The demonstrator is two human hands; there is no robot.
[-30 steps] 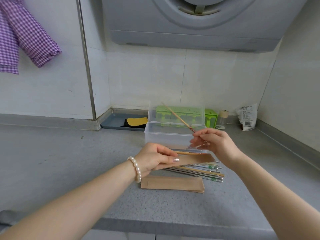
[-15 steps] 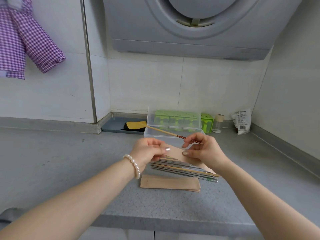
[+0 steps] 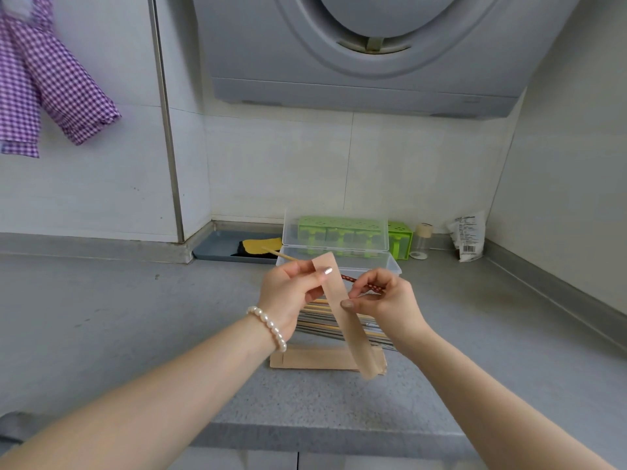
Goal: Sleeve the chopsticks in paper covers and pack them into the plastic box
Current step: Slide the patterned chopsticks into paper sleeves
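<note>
My left hand [image 3: 294, 293] pinches the top end of a brown paper cover [image 3: 342, 313], which hangs down and to the right above the counter. My right hand [image 3: 383, 298] grips a wooden chopstick [image 3: 281, 255] by its red patterned end, and its thumb presses on the cover's middle. The chopstick passes behind the cover, its thin tip pointing up-left. Several loose chopsticks [image 3: 317, 320] lie on the counter under my hands. A flat stack of paper covers [image 3: 312, 358] sits nearer to me. The clear plastic box [image 3: 366, 262] stands open just behind my hands.
A green holder [image 3: 400, 237] stands behind the box, with a small jar [image 3: 422, 240] and a white packet [image 3: 470, 237] to its right. A grey tray with a yellow cloth [image 3: 259, 246] is at the back left. The counter's front edge [image 3: 305, 435] is near me.
Both hands have risen off the counter. The cover went from lying flat to hanging steeply, and the chopstick swung from pointing up-left steeply to nearly level behind the cover.
</note>
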